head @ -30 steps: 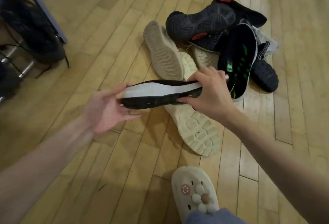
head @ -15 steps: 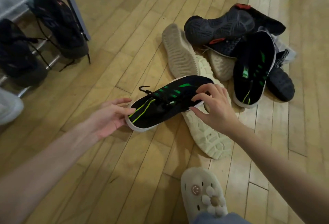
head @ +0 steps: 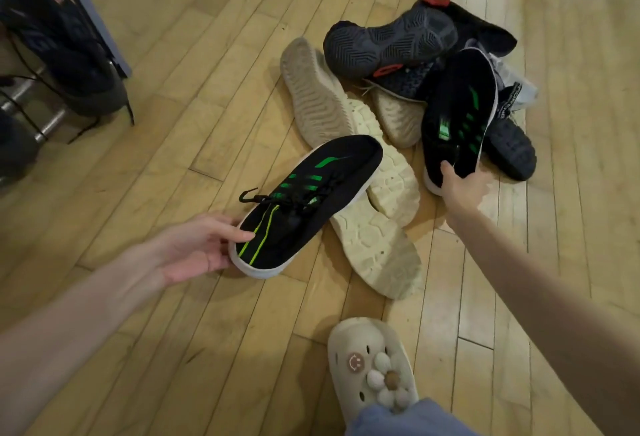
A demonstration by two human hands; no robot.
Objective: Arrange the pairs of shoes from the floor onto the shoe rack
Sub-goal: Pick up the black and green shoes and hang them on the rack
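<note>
Holding, with the left hand [head: 199,248], a black knit sneaker [head: 304,203] by its toe end, thumb lying on top of the upper and the other fingers curling under the white sole. Showing on this shoe a bright lime line along the toe, darker green stripes on the side and black laces with one loop sticking out. Pointing its heel toward 1 o'clock, its far part hanging over a cream shoe [head: 374,228] turned sole up.

Reaching with the right hand [head: 460,186] toward 1 o'clock and pinching the near end of the matching black sneaker [head: 457,117], thumb on the dark upper, fingers wrapping round the white edge. Carrying the same green stripes and white sole, this second sneaker leaning on the heap at 1 o'clock.

Lying in that heap on the wooden floor [head: 207,55]: a dark grey sneaker [head: 391,41] sole up with red marks, a beige ribbed sole [head: 311,89] just beside it at its 7 o'clock, another dark shoe [head: 509,148] partly under the second black sneaker, plus more dark and grey pieces too tangled to tell apart.

Standing at 10 o'clock, the shoe rack [head: 90,16] with a grey post and metal bars, already bearing a black laced shoe [head: 65,55]; other dark shapes there too blurred to name.

Showing at 6 o'clock a cream clog [head: 346,349] with smiley and flower charms, worn on a foot, with a blue trouser hem touching it.
</note>
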